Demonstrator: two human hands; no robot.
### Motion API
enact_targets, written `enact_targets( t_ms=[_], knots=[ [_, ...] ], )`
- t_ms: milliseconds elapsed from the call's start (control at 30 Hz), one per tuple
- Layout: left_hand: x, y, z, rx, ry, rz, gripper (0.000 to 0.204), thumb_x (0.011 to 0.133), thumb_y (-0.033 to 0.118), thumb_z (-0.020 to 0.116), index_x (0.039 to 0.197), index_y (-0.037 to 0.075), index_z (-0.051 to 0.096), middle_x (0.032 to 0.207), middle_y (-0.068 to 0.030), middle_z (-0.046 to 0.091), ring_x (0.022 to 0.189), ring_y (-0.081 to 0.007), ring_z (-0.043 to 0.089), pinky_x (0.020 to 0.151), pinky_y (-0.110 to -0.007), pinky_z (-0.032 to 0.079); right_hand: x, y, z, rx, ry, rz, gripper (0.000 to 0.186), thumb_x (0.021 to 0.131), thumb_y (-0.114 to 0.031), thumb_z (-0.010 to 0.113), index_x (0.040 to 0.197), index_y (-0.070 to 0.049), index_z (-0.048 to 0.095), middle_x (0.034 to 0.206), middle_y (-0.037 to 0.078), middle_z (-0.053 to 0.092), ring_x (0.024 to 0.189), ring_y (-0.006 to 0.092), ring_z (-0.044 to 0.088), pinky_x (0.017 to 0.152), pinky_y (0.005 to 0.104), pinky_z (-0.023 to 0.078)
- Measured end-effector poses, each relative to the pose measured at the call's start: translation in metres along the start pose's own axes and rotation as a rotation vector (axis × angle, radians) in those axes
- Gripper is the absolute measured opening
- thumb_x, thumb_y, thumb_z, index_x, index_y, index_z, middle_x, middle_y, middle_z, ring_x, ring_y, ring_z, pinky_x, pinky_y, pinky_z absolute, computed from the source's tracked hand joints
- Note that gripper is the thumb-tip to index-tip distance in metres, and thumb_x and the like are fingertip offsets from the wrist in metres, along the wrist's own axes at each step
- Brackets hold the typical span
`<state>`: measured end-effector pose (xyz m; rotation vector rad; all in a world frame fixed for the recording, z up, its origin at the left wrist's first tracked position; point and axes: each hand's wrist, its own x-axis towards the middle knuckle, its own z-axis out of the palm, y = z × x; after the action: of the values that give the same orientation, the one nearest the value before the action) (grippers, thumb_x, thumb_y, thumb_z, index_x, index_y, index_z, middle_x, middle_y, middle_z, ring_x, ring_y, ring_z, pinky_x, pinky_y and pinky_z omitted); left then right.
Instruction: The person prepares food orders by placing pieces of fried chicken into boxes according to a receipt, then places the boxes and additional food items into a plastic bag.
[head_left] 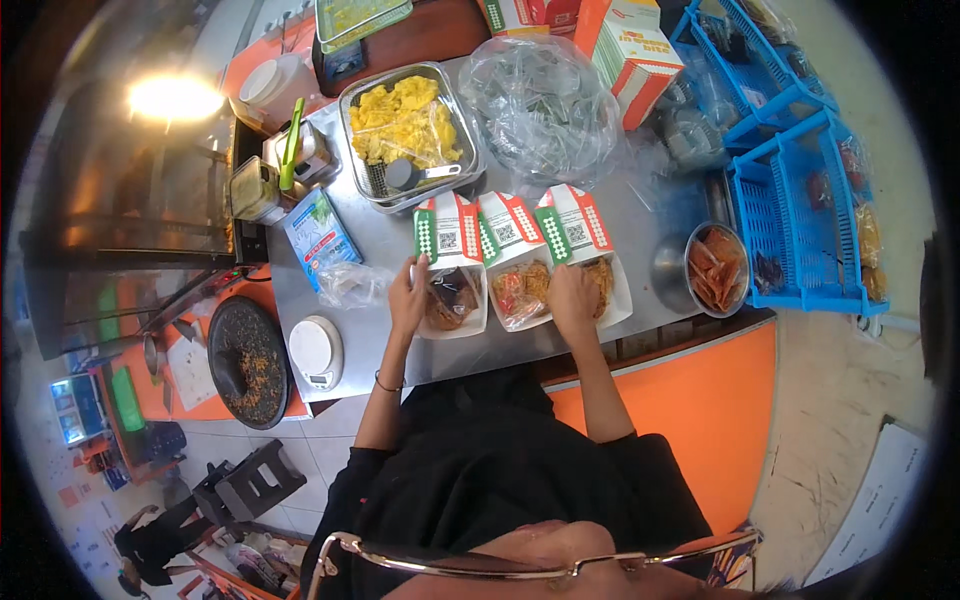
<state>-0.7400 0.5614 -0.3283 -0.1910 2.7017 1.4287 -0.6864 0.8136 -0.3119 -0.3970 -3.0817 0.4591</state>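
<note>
Three open paper food boxes with white, red and green lids stand side by side on the steel table. My left hand grips the outer edge of the left food box, which holds dark food and a clear packet. The middle food box contains brown fried food and a clear packet with red in it. My right hand is closed at the near-left side of the right food box; its fingertips are partly hidden. Brown fried food shows beside that hand.
A tray of yellow food, a bag of clear plastic and blue baskets surround the boxes. A metal bowl of reddish crisp pieces sits right. Left are a white scale, stone mortar and blue package.
</note>
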Motion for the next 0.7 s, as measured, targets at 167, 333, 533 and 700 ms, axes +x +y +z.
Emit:
enact_targets(
  t_ms=[167, 333, 533, 700],
  knots=[
    [-0.019, -0.006, -0.003, -0.060, 0.027, 0.001, 0.039, 0.097, 0.040, 0.039, 0.103, 0.003, 0.051, 0.070, -0.0127, 0.055, 0.067, -0.0158, 0.050, 0.063, -0.032, 0.042, 0.001, 0.002, -0.015, 0.045, 0.025, 0.092, 0.015, 0.077, -0.011, 0.057, 0.073, -0.001, 0.067, 0.076, 0.019, 0.063, 0.072, 0.0342, 0.062, 0.067, 0.0463, 0.049],
    [-0.030, -0.018, -0.022, -0.074, -0.003, 0.084, 0.037, 0.098, 0.037, 0.037, 0.101, 0.002, 0.048, 0.077, -0.0104, 0.051, 0.074, -0.0140, 0.046, 0.067, -0.030, 0.041, -0.005, 0.011, -0.021, 0.056, 0.353, -0.060, 0.018, 0.078, -0.014, 0.055, 0.069, 0.000, 0.063, 0.083, 0.014, 0.060, 0.071, 0.0322, 0.061, 0.064, 0.0436, 0.049],
    [-0.050, -0.023, -0.026, -0.084, 0.048, 0.008, 0.040, 0.098, 0.040, 0.037, 0.099, 0.001, 0.047, 0.073, -0.0090, 0.048, 0.072, -0.0138, 0.043, 0.066, -0.030, 0.039, -0.008, 0.015, -0.036, 0.202, 0.206, -0.020, 0.015, 0.077, -0.014, 0.058, 0.072, -0.001, 0.064, 0.080, 0.013, 0.059, 0.076, 0.0316, 0.060, 0.068, 0.0423, 0.048],
    [-0.043, -0.034, -0.022, -0.109, 0.034, 0.028, 0.040, 0.098, 0.040, 0.037, 0.100, 0.001, 0.048, 0.074, -0.0086, 0.048, 0.072, -0.0142, 0.043, 0.067, -0.031, 0.040, -0.003, 0.011, -0.064, 0.218, 0.269, -0.126, 0.013, 0.076, -0.012, 0.059, 0.072, -0.001, 0.064, 0.077, 0.013, 0.058, 0.075, 0.0320, 0.057, 0.066, 0.0414, 0.047]
  ],
)
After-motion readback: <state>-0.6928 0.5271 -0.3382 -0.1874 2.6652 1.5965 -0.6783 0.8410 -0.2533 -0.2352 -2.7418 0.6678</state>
